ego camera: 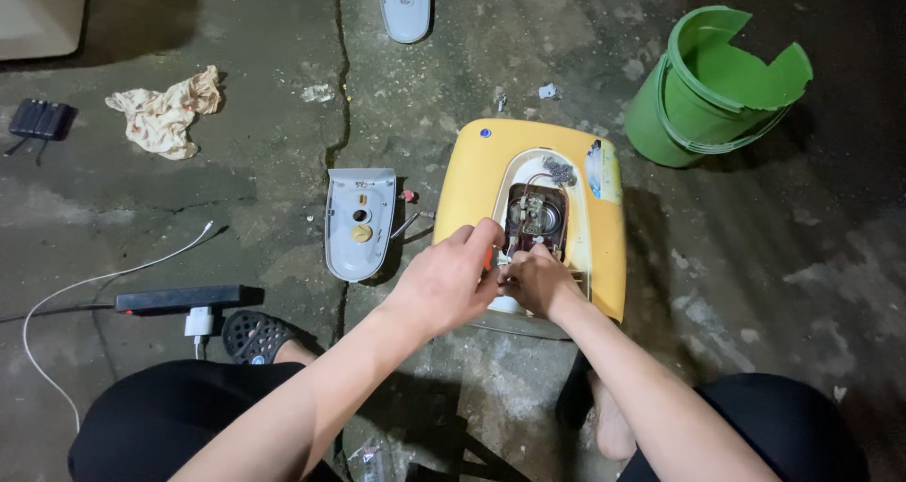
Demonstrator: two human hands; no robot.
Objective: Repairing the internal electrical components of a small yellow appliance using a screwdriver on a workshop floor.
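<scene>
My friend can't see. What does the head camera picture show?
Two bare hands, left hand and right hand, work together at the open wiring bay of a yellow plastic appliance lying on cracked concrete floor. A grey plastic cover lies beside it, a broken green bucket beyond.

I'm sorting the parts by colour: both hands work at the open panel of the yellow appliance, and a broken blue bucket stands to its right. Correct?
Not quite. The head view shows the broken bucket is green. The left hand and right hand do work at the yellow appliance.

Broken green bucket [713, 90] upper right; crumpled rag [165, 112] upper left; black power strip [179, 300] with white charger [198, 322] left; grey cover [359, 222] centre.
</scene>
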